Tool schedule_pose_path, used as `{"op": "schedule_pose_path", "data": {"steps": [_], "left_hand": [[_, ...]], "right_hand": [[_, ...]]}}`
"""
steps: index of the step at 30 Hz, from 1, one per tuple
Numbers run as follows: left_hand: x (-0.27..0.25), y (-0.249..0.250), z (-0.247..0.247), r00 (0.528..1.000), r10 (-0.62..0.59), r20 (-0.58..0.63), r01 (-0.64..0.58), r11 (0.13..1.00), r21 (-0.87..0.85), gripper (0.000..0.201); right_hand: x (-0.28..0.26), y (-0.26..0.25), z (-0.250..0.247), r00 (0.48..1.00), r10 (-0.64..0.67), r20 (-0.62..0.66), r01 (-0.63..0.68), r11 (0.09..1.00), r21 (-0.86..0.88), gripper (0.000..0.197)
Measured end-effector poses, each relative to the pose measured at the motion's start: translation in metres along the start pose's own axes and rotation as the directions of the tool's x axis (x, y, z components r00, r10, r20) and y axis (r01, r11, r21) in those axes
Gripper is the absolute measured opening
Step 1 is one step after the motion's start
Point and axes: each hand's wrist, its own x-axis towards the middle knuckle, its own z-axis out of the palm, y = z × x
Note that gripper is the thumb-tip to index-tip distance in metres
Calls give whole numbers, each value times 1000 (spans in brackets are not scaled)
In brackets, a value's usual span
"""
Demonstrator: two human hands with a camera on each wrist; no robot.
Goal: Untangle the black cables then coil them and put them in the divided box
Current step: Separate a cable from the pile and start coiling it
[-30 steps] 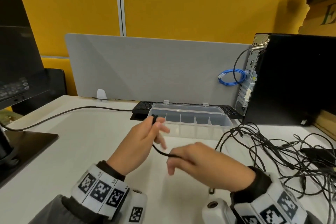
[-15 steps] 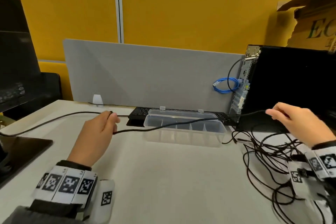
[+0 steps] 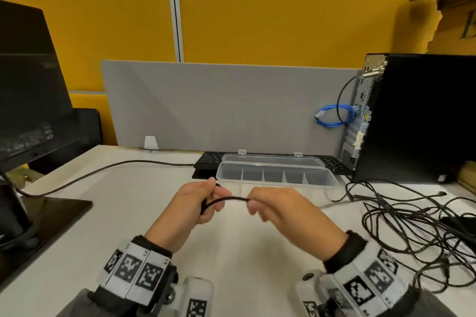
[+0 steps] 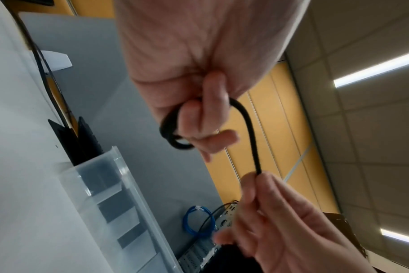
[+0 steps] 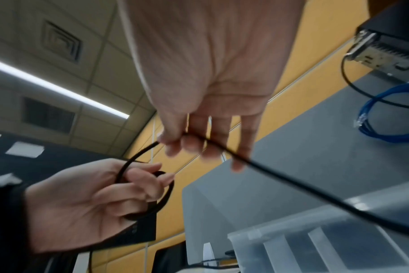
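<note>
Black cable (image 3: 226, 198) — light, limp, springy. Looped in curled left hand (image 3: 198, 201) at 9 o'clock; pinched by right hand (image 3: 273, 203) at 3 — best gripped beside the loop.

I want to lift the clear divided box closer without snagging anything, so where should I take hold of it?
Probably grip the divided box at its left short end wall, coming from the left. That end is bare; the tangled cables crowd its right end, the keyboard sits behind, and the open lid leaves the rim free to pinch.
</note>
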Motion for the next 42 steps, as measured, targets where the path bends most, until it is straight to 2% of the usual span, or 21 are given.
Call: {"op": "schedule_pose_path", "data": {"steps": [1,3,5,6,8,10,11,13,14,15,16,17,19,20,22,25,27,30,34,38,42], "left_hand": [[-4,1,2,994,-11,104,14,1000,-22,49],[-14,3,10,938,-48,343,60,998,-23,61],[-20,5,17,883,-27,468,84,991,-102,59],[-20,7,19,887,26,461,72,979,-193,51],[-18,9,15,929,132,345,17,917,-397,40],[-12,8,9,957,203,208,-66,848,-526,39],[-9,6,7,961,229,156,-110,833,-542,38],[-4,1,7,962,260,78,-192,856,-481,35],[-3,-2,8,963,264,52,-222,888,-403,34],[-2,-4,8,963,265,39,-246,933,-263,34],[-1,-7,7,965,258,48,-254,965,-71,33],[-2,-8,6,968,237,82,-246,959,138,32],[-6,-7,4,969,135,206,-208,897,390,38],[-8,-6,5,956,72,285,-191,889,416,46],[-14,-2,6,896,-26,443,-161,911,379,64],[-19,0,10,808,-15,589,-125,972,196,78],[-20,4,12,846,58,530,-63,998,-9,69],[-16,6,10,918,149,367,-86,979,-183,52],[-9,10,0,987,140,74,-99,911,-400,34],[-2,15,-24,969,165,-183,-242,772,-587,35],[-2,15,-25,939,185,-289,-320,777,-542,37]], "right_hand": [[1,5,-3,995,-19,-97,26,998,64,19],[5,11,-8,959,4,-283,32,992,124,25],[7,8,-6,949,111,-294,-70,987,146,34],[6,6,-1,960,172,-219,-147,981,126,37],[1,3,9,970,238,47,-239,971,14,31],[-3,-7,14,916,214,339,-210,976,-51,20],[-5,-13,16,862,195,468,-197,979,-44,20],[-5,-31,17,745,145,651,-200,980,11,23],[-4,-39,16,713,118,691,-204,978,43,26],[-4,-46,13,711,95,697,-205,976,76,28],[-4,-50,9,747,67,662,-182,978,106,28],[-4,-51,1,811,48,583,-134,985,105,27],[-2,-43,-17,937,52,345,-59,998,11,23],[-2,-36,-26,972,59,229,-59,998,-4,21],[-1,-22,-43,996,69,65,-75,992,101,20],[1,-4,-49,989,140,-47,-123,957,262,23],[2,1,-39,981,192,-20,-178,942,284,27],[1,-2,-18,960,218,178,-257,937,238,32],[-4,2,-21,922,243,301,-312,927,206,32],[-21,27,-49,879,320,354,-374,923,94,35],[-43,55,-78,848,456,269,-458,887,-59,43]]}}
